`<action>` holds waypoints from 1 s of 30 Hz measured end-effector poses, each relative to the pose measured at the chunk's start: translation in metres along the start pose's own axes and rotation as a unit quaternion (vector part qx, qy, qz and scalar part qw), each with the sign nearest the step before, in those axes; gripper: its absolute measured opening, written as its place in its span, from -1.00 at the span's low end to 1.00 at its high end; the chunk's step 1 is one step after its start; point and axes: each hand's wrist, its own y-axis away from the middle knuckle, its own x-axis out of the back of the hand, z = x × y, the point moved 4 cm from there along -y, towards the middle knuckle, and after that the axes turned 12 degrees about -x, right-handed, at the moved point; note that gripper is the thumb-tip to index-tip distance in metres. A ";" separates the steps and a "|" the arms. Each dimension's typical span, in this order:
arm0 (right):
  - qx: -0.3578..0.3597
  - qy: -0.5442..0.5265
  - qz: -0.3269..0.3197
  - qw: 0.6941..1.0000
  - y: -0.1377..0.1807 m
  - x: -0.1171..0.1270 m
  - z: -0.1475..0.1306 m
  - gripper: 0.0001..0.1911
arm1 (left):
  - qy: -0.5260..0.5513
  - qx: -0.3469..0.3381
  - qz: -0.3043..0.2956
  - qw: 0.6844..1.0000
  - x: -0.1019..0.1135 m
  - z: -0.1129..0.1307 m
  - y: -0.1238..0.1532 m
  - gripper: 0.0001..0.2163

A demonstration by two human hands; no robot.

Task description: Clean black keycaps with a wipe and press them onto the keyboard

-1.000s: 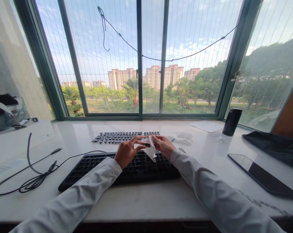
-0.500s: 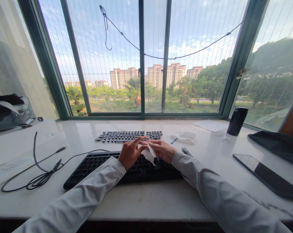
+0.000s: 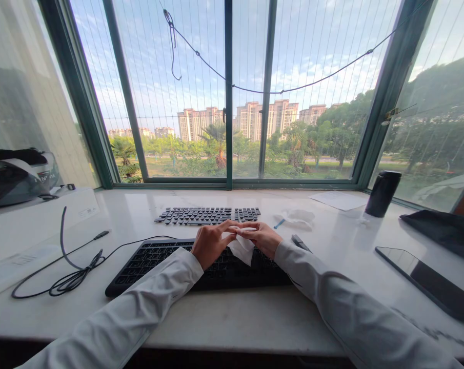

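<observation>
Both hands, left hand (image 3: 210, 245) and right hand (image 3: 263, 239), pinch a white wipe (image 3: 242, 248) above the black keyboard (image 3: 166, 259)

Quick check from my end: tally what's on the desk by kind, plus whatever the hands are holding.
Keyboards: 2
White wipes: 2, one in both hands, one lying crumpled
Black tumbler: 1
Phone: 1
Loose black cable: 1
Helmet: 1
Paper sheet: 1
Total: 9
</observation>
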 end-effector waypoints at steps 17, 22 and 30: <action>0.037 0.028 0.070 0.997 -0.003 0.009 0.001 -0.52 | -0.017 0.011 0.013 1.000 0.002 -0.005 0.001 -0.80; -0.016 -0.040 -0.006 0.999 -0.006 0.009 0.005 -0.46 | -0.028 0.001 0.038 0.999 0.000 -0.014 0.003 -0.83; -0.039 -0.032 0.040 0.998 -0.015 0.023 0.012 -0.56 | -0.002 -0.005 0.037 0.999 0.000 -0.013 0.004 -0.81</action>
